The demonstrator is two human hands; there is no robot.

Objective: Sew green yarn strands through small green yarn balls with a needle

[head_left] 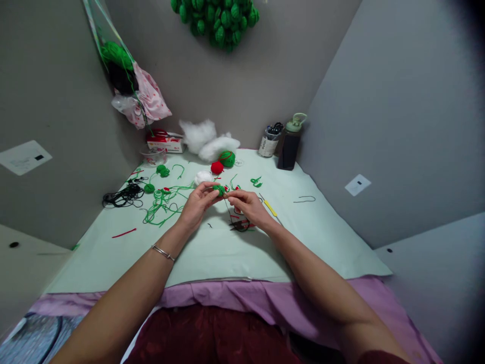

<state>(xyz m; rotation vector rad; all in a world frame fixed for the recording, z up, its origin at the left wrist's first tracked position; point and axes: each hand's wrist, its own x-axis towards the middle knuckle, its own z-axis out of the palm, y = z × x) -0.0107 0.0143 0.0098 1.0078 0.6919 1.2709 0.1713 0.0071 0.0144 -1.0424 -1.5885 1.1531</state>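
My left hand (199,205) pinches a small green crocheted piece (219,189) above the table. My right hand (250,206) meets it from the other side, fingertips pressed together at the piece's edge; what they grip is too small to make out. A thin dark strand of yarn (228,206) hangs between the hands towards a dark yarn tangle (240,227). Small scissors with red marks (248,224) lie under my right hand, partly hidden. Just right of that hand is a yellow-handled crochet hook (270,208). Red and white bits show behind my fingertips.
Loose green yarn (161,205) and a black yarn tangle (125,196) lie at left. Behind are a white ball (203,177), a red ball (216,168), a green ball (227,158) and stuffing (199,135). A dark bottle (289,149) and a pen cup (268,144) stand back right.
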